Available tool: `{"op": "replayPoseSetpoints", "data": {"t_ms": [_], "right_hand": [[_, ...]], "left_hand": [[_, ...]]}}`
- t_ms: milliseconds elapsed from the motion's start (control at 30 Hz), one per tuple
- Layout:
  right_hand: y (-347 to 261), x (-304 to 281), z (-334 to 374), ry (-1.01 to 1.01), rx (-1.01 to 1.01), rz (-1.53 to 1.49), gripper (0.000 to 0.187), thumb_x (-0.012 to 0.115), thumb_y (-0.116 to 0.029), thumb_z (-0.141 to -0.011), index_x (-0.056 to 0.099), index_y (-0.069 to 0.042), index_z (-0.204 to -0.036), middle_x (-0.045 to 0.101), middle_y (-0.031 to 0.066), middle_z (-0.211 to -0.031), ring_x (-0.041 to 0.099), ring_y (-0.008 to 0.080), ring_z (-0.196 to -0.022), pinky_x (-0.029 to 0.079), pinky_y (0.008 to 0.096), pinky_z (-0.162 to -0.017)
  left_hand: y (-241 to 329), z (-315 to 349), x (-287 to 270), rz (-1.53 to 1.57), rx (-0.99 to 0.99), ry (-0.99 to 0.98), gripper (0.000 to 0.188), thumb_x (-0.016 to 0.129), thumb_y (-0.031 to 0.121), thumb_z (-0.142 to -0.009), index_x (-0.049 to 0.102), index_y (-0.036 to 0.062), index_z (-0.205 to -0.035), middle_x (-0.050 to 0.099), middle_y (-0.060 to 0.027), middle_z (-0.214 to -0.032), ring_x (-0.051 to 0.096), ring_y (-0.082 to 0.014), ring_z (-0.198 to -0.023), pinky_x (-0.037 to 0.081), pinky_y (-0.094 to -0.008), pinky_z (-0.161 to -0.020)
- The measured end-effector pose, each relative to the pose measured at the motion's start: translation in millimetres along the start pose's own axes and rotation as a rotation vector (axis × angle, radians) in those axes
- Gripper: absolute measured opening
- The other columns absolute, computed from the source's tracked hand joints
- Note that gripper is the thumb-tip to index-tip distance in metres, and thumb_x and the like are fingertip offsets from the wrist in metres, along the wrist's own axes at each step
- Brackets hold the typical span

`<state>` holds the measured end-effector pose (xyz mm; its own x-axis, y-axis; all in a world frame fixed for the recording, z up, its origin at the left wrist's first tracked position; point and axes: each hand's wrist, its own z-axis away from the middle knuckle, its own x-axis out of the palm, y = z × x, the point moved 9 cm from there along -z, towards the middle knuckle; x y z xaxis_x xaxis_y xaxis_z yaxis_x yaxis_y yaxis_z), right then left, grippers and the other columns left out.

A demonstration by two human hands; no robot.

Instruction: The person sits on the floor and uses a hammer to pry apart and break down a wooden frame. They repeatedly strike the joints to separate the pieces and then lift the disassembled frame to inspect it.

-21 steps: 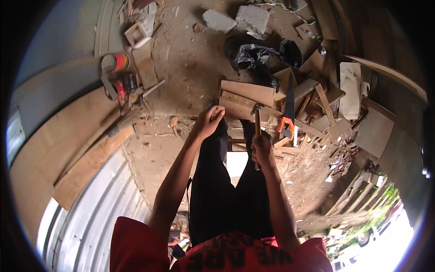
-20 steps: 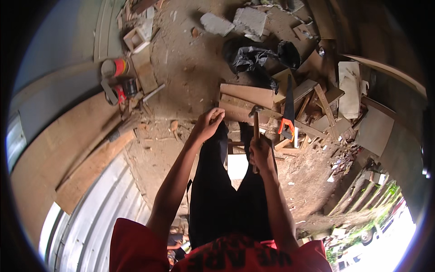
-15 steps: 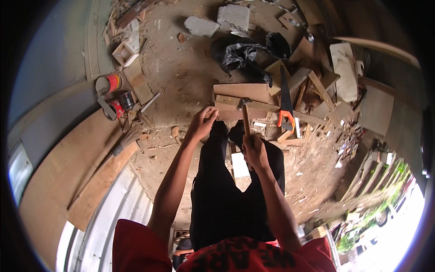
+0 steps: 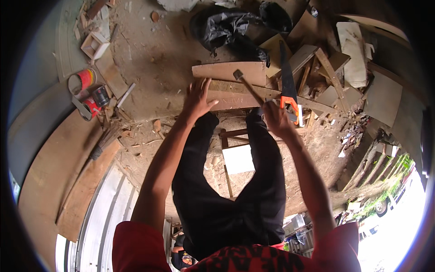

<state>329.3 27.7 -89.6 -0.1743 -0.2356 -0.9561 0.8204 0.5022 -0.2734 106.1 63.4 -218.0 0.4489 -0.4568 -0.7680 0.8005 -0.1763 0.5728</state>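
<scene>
My right hand (image 4: 277,120) is wrapped round the wooden handle of a hammer (image 4: 250,88). The hammer slants up to the left, its dark head over the boards in front of my knees. My left hand (image 4: 198,100) has its fingers spread, at the left end of a narrow wooden plank (image 4: 235,87); whether it presses on the wood I cannot tell. Behind that plank a reddish-brown board (image 4: 231,72) stands on edge, and a further brown board (image 4: 233,102) shows on the near side. A handsaw (image 4: 287,84) with an orange handle lies just beyond my right hand.
A black plastic bag (image 4: 222,29) lies at the far side. Scrap wood (image 4: 333,75) is heaped to the right. Red tins (image 4: 92,106) and a small wooden box (image 4: 95,44) stand at the left. A white panel (image 4: 239,159) shows between my legs.
My left hand has opened and reached to the plank's left end. My right hand has moved right and forward, tilting the hammer leftward over the boards. My knees have parted.
</scene>
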Motion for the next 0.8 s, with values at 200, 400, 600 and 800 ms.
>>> {"op": "replayPoseSetpoints", "data": {"t_ms": [200,400,600,800], "right_hand": [[99,105,-54,-0.065,-0.016,-0.458,0.012,0.051,-0.010,-0.099,0.054,0.000,-0.106,0.054,0.0171,-0.078,0.059,0.0323,-0.060,0.048,0.0452,-0.056],[131,181,-66,-0.321,0.120,-0.823,0.026,0.045,-0.025,-0.104,0.053,0.000,-0.107,0.056,0.0138,-0.065,0.060,0.0298,-0.057,0.044,0.0470,-0.058],[116,164,-63,-0.320,-0.053,-0.576,0.043,0.044,-0.040,-0.104,0.058,0.000,-0.102,0.059,0.0181,-0.067,0.063,0.0338,-0.063,0.049,0.0446,-0.065],[88,111,-69,-0.095,-0.038,-0.389,0.053,0.051,-0.050,-0.100,0.062,0.001,-0.104,0.061,0.0217,-0.073,0.064,0.0357,-0.068,0.049,0.0451,-0.066]], "left_hand": [[-37,-66,72,0.001,0.179,0.207,0.067,0.082,0.037,-0.075,0.053,0.0074,-0.128,0.055,-0.0147,-0.130,0.051,-0.0325,-0.121,0.041,-0.0454,-0.101],[-27,-65,82,-0.128,0.349,0.376,0.036,0.082,0.039,-0.075,0.065,0.0115,-0.091,0.063,-0.0036,-0.105,0.060,-0.0248,-0.092,0.050,-0.0375,-0.080],[-20,-55,82,-0.179,0.387,0.423,0.031,0.081,0.032,-0.077,0.065,0.0091,-0.091,0.063,-0.0052,-0.100,0.060,-0.0253,-0.090,0.049,-0.0365,-0.079],[-15,-40,95,-0.296,0.434,0.178,0.052,0.070,0.050,-0.085,0.061,0.0056,-0.111,0.060,-0.0111,-0.114,0.055,-0.0329,-0.113,0.040,-0.0467,-0.100]]}}
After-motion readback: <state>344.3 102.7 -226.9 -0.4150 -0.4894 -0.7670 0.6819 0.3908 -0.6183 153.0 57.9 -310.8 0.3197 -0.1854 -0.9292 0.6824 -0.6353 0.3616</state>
